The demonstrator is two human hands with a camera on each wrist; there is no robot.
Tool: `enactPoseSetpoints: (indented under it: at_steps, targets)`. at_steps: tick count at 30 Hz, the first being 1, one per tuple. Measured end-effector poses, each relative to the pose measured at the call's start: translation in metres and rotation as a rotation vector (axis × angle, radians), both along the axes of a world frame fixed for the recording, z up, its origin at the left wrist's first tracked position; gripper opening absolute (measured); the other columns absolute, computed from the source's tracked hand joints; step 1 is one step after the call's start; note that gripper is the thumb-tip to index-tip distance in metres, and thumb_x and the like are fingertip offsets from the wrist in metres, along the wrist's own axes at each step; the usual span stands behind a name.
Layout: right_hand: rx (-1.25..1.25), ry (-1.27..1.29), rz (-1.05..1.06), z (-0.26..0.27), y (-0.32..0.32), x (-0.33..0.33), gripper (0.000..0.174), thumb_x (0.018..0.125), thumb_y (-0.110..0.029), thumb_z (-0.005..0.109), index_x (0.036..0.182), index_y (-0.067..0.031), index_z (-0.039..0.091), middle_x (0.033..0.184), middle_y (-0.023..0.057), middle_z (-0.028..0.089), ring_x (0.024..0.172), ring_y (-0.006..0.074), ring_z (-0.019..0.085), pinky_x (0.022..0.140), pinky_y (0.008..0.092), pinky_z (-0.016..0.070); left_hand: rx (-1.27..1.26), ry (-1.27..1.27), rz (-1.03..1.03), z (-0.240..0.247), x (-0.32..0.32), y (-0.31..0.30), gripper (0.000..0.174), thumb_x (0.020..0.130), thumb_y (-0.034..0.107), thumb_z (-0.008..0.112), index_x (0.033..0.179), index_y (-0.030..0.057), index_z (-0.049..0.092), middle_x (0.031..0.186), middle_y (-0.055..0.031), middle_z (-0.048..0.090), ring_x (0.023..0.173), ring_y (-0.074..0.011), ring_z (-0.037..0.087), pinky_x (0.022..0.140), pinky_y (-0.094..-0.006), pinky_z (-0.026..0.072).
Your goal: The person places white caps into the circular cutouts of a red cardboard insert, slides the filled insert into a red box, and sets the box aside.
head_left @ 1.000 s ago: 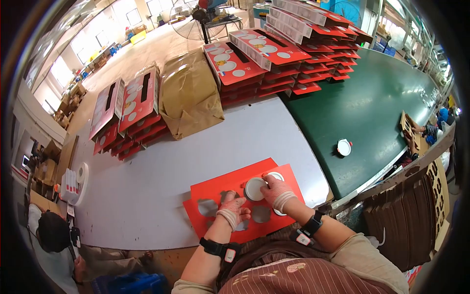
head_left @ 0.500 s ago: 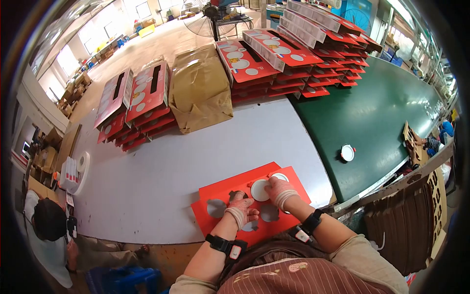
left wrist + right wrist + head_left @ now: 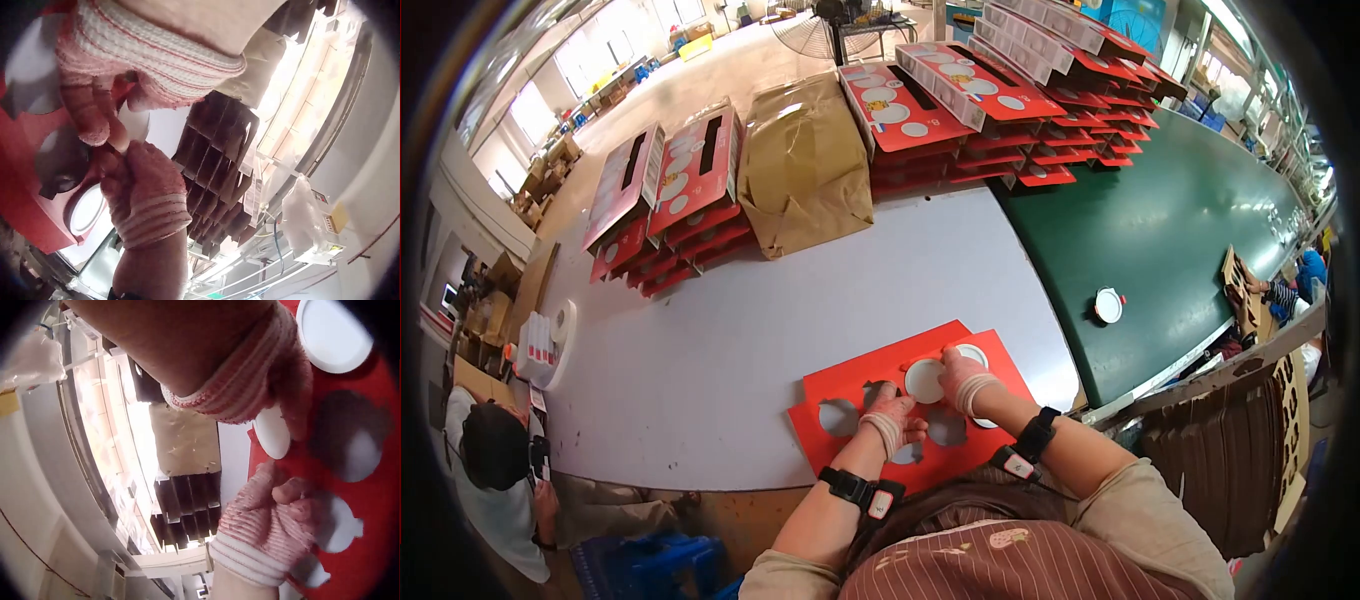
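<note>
A red card sheet (image 3: 820,464) with round cut-outs lies near the front edge of the table, partly over another red sheet. My right hand (image 3: 966,383), in a striped knit glove, grips a round white disc-shaped lamp (image 3: 923,382) by its right side, over the card's upper middle. Two more white discs (image 3: 973,354) sit in the card's right-hand holes, partly behind that hand. My left hand (image 3: 887,420), gloved too, lies over the card with loosely bent fingers, fingertips right at the disc's lower left rim. In the left wrist view the fingertips of both hands meet.
A similar white lamp (image 3: 1108,306) lies on the green belt (image 3: 1160,240) to the right. Red printed boxes (image 3: 950,110) are stacked along the back, beside a brown paper package (image 3: 805,170). A person (image 3: 495,450) sits at left. Brown cardboard (image 3: 1210,460) stands at right.
My left hand has moved slightly right, its fingertips now nearer the white lamp. My right hand stays on the lamp. The head view has shifted a little.
</note>
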State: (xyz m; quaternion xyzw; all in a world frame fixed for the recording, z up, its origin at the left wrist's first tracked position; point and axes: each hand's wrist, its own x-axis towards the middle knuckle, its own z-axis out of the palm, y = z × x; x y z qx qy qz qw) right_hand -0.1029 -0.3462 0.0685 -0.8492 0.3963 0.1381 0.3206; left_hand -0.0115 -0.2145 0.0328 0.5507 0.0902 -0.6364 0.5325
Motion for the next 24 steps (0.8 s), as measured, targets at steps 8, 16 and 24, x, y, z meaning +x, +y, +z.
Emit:
enactPoseSetpoints:
  at_steps: [8,16,24]
  targets:
    - [-0.013,0.093,0.023,0.007,0.005,0.0,0.037,0.087,-0.018,0.044,0.122,-0.0045,0.041,0.094,0.0239,0.062,0.09,0.0373,0.061,0.075,0.0448,0.0487,0.117,-0.173,0.013,0.004,-0.009,-0.006,0.022,0.086,0.013,0.047,0.104,0.0175,0.035,0.094,-0.0064,0.05,0.048,-0.0171,0.054,0.034,-0.0308,0.0468]
    - [-0.106,0.235,0.235,0.023,0.021,0.004,0.059,0.086,-0.019,0.047,0.139,-0.0111,0.022,0.099,0.0218,0.062,0.088,0.0343,0.064,0.072,0.0443,0.0506,0.146,-0.23,-0.03,0.004,-0.01,-0.009,0.04,0.087,0.014,0.045,0.124,0.0165,0.029,0.075,-0.01,0.055,0.044,-0.017,0.056,0.034,-0.0303,0.0483]
    - [-0.184,0.251,0.319,0.032,0.022,0.001,0.06,0.086,-0.021,0.049,0.14,-0.0139,0.022,0.096,0.0189,0.064,0.085,0.0333,0.064,0.068,0.0419,0.0519,0.221,-0.386,-0.096,0.009,-0.008,-0.012,0.035,0.086,0.016,0.047,0.119,0.0127,0.035,0.071,-0.0093,0.054,0.043,-0.0163,0.054,0.033,-0.0293,0.0473]
